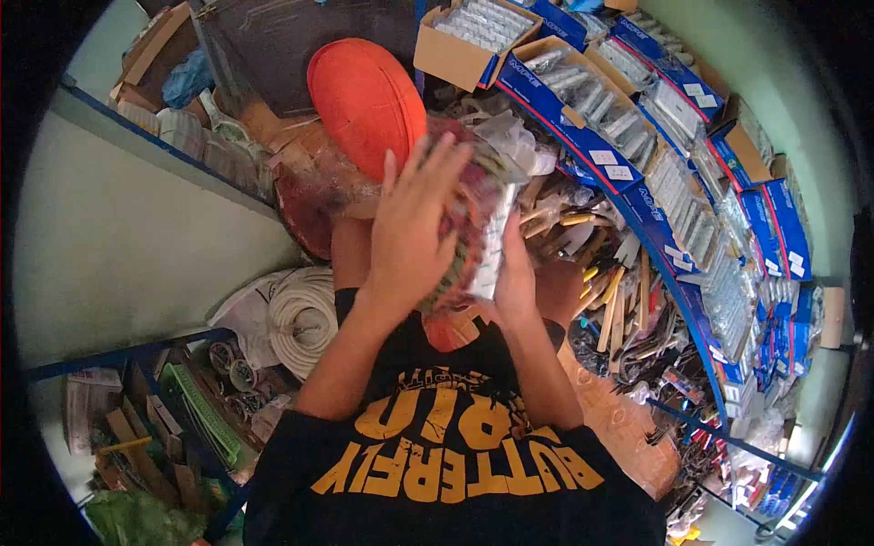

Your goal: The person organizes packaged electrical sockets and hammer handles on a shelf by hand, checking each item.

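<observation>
A white and silver plastic-wrapped pack is held up in front of my chest. My right hand grips it along its right side, thumb up. Against the pack's left side lies a blurred red-and-green patterned cloth-like bundle, whose exact kind I cannot tell. My left hand rests over this bundle with its fingers stretched and spread, partly covering it. Just beyond my left fingertips stands a big orange-red round roll.
Blue-and-cardboard boxes of wrapped silver packs line the right shelf. Wooden-handled tools crowd the floor at right. A white hose coil lies at left, above a lower shelf holding a green plastic rack.
</observation>
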The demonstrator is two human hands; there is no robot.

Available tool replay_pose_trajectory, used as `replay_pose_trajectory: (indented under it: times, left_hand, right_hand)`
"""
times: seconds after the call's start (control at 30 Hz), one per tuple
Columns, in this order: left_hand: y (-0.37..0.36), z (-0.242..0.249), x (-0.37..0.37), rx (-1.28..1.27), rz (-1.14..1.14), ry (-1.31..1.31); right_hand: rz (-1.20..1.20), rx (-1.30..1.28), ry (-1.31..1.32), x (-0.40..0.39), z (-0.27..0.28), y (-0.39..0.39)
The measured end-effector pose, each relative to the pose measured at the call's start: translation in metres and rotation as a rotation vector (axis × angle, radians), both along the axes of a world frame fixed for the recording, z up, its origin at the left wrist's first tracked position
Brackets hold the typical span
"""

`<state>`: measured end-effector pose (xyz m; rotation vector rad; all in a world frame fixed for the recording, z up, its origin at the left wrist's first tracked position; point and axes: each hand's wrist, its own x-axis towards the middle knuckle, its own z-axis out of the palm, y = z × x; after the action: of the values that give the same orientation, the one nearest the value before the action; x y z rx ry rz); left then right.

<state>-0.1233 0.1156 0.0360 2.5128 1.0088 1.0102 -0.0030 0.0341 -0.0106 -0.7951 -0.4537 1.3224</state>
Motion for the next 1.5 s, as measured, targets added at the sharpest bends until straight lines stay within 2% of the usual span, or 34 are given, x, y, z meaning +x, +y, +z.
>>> replay_pose_trajectory:
  times: [0.03, 0.1, 0.13, 0.17, 0.2, 0.27, 0.33, 0.37, 0.4, 0.47, 0.5, 0.53, 0.6, 0.63, 0.67, 0.73, 0.77, 0.8, 0.87, 0.93, 1.0, 1.03, 1.07, 1.13, 1.17, 1.33, 1.43, 1.5]
  left_hand:
    - [0.002, -0.005, -0.004, 0.006, 0.006, -0.001]
    - [0.002, -0.029, -0.008, -0.651, 0.102, -0.407]
    - [0.0, -0.039, -0.006, -0.65, 0.095, -0.404]
    - [-0.001, -0.05, -0.004, -0.814, 0.112, -0.686]
    - [-0.004, -0.055, -0.002, -0.979, 0.137, -0.972]
    - [-0.006, -0.061, -0.002, -1.058, 0.156, -1.08]
    - [-0.003, -0.056, -0.004, -1.199, 0.09, -1.328]
    - [-0.002, -0.051, -0.008, -1.15, 0.193, -1.286]
    - [-0.003, -0.049, -0.011, -1.143, 0.203, -1.292]
    - [-0.004, -0.045, -0.015, -1.231, 0.08, -1.281]
    - [-0.01, -0.031, -0.013, -1.328, 0.151, -1.168]
    - [-0.012, -0.035, -0.011, -1.332, 0.153, -1.168]
    - [-0.016, -0.047, -0.005, -1.426, 0.022, -1.181]
    - [-0.02, -0.039, -0.001, -1.317, 0.122, -1.021]
    - [-0.02, -0.066, 0.002, -1.073, 0.055, -0.981]
    - [-0.032, -0.053, 0.012, -0.814, 0.077, -0.841]
    - [-0.034, -0.06, 0.014, -0.668, 0.079, -0.712]
    - [-0.033, -0.057, 0.015, -0.673, 0.078, -0.713]
    - [-0.022, -0.046, 0.016, -0.273, 0.053, -0.479]
    - [-0.005, -0.036, 0.011, -0.237, 0.06, -0.491]
    - [0.01, -0.021, 0.005, -0.399, 0.116, -0.408]
    - [0.012, -0.021, 0.004, -0.27, 0.055, -0.41]
    - [0.009, -0.024, 0.005, -0.269, 0.055, -0.41]
    - [-0.005, -0.03, 0.003, -0.119, -0.078, -0.351]
    - [-0.012, -0.032, 0.002, -0.139, -0.089, -0.337]
    - [-0.023, -0.048, -0.014, -0.18, -0.088, -0.249]
    - [-0.029, -0.049, -0.017, -0.228, -0.086, -0.231]
    - [-0.042, -0.048, -0.014, -0.245, -0.087, -0.253]
  right_hand:
    - [0.024, 0.037, -0.05, -0.001, 0.0, 0.0]
    - [0.065, 0.113, -0.147, -0.003, 0.001, 0.002]
    - [0.077, 0.143, -0.222, -0.006, 0.001, 0.002]
    - [0.072, 0.267, -0.571, 0.0, 0.004, 0.005]
    - [-0.011, 0.199, -0.684, -0.006, 0.006, 0.011]
    - [0.0, 0.091, -0.711, -0.005, 0.002, 0.017]
    - [-0.068, 0.079, -0.353, -0.012, 0.017, 0.014]
    - [-0.011, 0.025, -0.32, -0.01, 0.019, 0.009]
    - [0.001, 0.025, -0.318, -0.008, 0.015, 0.012]
    - [-0.144, 0.19, -0.831, -0.005, 0.003, 0.023]
    - [-0.153, 0.104, -0.923, -0.007, 0.002, 0.023]
    - [-0.152, 0.1, -0.923, -0.008, -0.003, 0.026]
    - [-0.392, 0.034, -0.933, -0.01, -0.017, 0.035]
    - [-0.448, 0.024, -1.005, -0.009, -0.02, 0.037]
    - [-0.449, 0.022, -1.007, -0.006, -0.02, 0.036]
    - [-0.23, 0.089, -0.977, -0.002, -0.003, 0.031]
    - [-0.187, 0.022, -0.849, -0.008, 0.004, 0.026]
    - [-0.187, 0.018, -0.85, -0.011, 0.003, 0.025]
    - [-0.121, -0.008, -0.485, -0.011, -0.004, 0.024]
    - [-0.089, 0.035, -0.419, -0.01, -0.016, 0.022]
    - [-0.07, -0.093, -0.295, -0.006, -0.019, 0.02]
    - [-0.101, -0.046, -0.27, -0.006, -0.02, 0.022]
    - [-0.1, -0.045, -0.271, -0.001, -0.017, 0.021]
    - [-0.018, -0.016, -0.083, 0.01, -0.004, 0.019]
    - [-0.049, -0.003, -0.043, 0.01, 0.005, 0.02]
    - [0.056, -0.118, -0.09, 0.014, 0.005, 0.01]
    - [0.039, -0.159, -0.049, 0.011, -0.001, 0.008]
    - [-0.064, -0.111, 0.057, 0.011, -0.008, 0.009]
